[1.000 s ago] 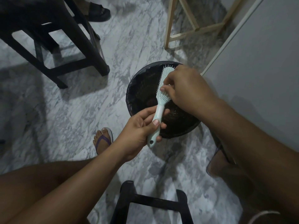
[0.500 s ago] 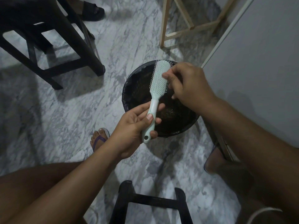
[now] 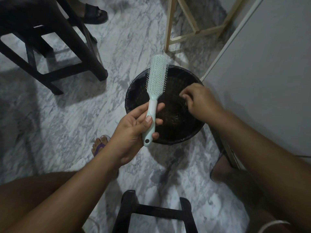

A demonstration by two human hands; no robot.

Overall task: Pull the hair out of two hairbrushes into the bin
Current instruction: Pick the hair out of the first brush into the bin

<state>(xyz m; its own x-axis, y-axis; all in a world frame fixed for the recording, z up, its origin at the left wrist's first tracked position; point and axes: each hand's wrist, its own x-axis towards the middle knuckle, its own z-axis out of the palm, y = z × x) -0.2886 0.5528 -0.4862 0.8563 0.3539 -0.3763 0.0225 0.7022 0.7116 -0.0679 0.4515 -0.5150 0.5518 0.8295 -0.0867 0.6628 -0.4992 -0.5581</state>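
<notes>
The brush (image 3: 157,76) stands almost upright over the near-left part of the bin (image 3: 128,100), bristles facing me, its head reaching past the far rim. The bristles look pale and mostly free of dark strands, so I judge this brush nearly done. A second brush is nowhere in view.

The bin sits on the floor (image 3: 75,118), lined in black, with a brownish mass inside that I take for hair.

What could go wrong: any strands let go from this height are light and could drift past the rim onto the floor, more so as the brush head overhangs the far edge. Fine hair may also cling to the fingers rather than drop. And the brush is held low on its handle, so a hard tug at the bristles could twist it loose.

My left grip (image 3: 133,132) is wrapped round the handle, thumb laid along its front, fingers curled behind. My right grip (image 3: 202,101) hovers over the bin's right side, apart from the brush, fingers curled with the tips drawn in. Whether it pinches hair I cannot tell; it is too dark there.

A black stool (image 3: 70,39) stands well off to the far left.
</notes>
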